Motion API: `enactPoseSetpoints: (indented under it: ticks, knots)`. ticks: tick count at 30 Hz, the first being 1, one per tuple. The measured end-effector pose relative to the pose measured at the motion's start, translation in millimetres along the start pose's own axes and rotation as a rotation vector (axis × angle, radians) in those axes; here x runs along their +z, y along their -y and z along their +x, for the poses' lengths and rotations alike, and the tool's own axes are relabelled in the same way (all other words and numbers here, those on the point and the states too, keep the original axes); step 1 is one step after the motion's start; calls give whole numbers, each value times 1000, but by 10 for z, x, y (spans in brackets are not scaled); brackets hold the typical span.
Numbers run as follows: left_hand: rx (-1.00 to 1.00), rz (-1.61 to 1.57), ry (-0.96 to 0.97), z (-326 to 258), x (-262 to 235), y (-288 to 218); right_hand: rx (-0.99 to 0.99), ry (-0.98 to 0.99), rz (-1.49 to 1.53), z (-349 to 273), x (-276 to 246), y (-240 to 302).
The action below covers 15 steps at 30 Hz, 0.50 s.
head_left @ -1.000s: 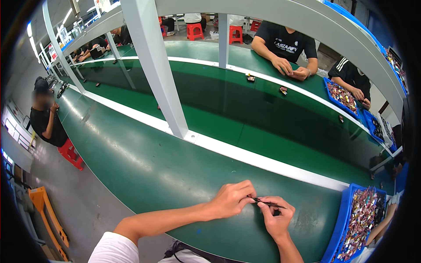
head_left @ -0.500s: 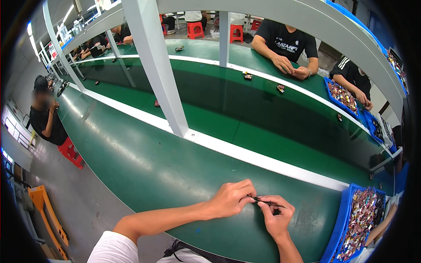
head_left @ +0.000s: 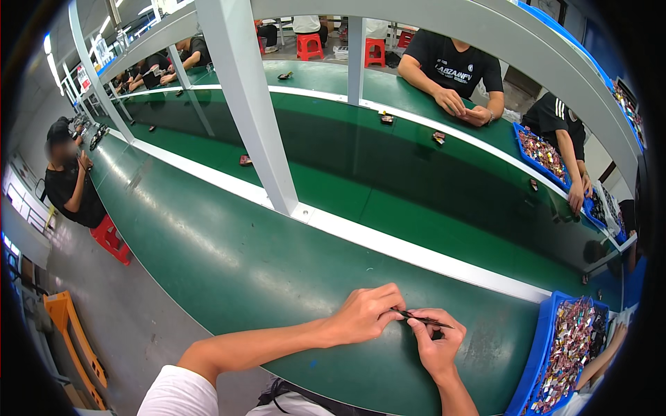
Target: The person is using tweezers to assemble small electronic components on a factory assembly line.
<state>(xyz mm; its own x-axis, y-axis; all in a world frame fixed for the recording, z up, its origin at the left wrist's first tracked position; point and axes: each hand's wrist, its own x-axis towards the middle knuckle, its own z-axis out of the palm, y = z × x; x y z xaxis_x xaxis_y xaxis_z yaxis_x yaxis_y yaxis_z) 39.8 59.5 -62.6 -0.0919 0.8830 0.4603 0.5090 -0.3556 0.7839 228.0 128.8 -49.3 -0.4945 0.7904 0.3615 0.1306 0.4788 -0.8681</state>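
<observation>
Above the green tabletop (head_left: 229, 277), my two hands meet over a thin black, stick-like piece (head_left: 431, 322). My left hand (head_left: 364, 317) is closed, its thumb and fingertips pinching the left end of the piece. On the other side, my right hand (head_left: 440, 341) is closed too, with the piece lying across it between thumb and forefinger and its tip jutting out to the right. Fingers cover much of the piece, so its exact kind cannot be made out.
A blue bin (head_left: 531, 360) full of small wired parts stands to my right. Past a white rail (head_left: 388, 246) and post (head_left: 253, 104) runs a green belt (head_left: 333, 173) carrying small parts. Co-workers sit across it; a blue tray (head_left: 544, 156) sits by one.
My hands and the black piece look unchanged. Small parts on the belt have shifted slightly left. The co-worker at the far right has reached an arm toward the belt.
</observation>
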Motion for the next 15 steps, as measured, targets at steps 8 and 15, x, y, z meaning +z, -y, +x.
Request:
enactPoseSetpoints:
  ticks: [8, 15]
  knots:
    - [-7, -2, 4, 0, -7, -17, 2, -10, 2, -9, 3, -13]
    - [10, -1, -4, -3, 6, 2, 2, -6, 1, -6, 2, -6]
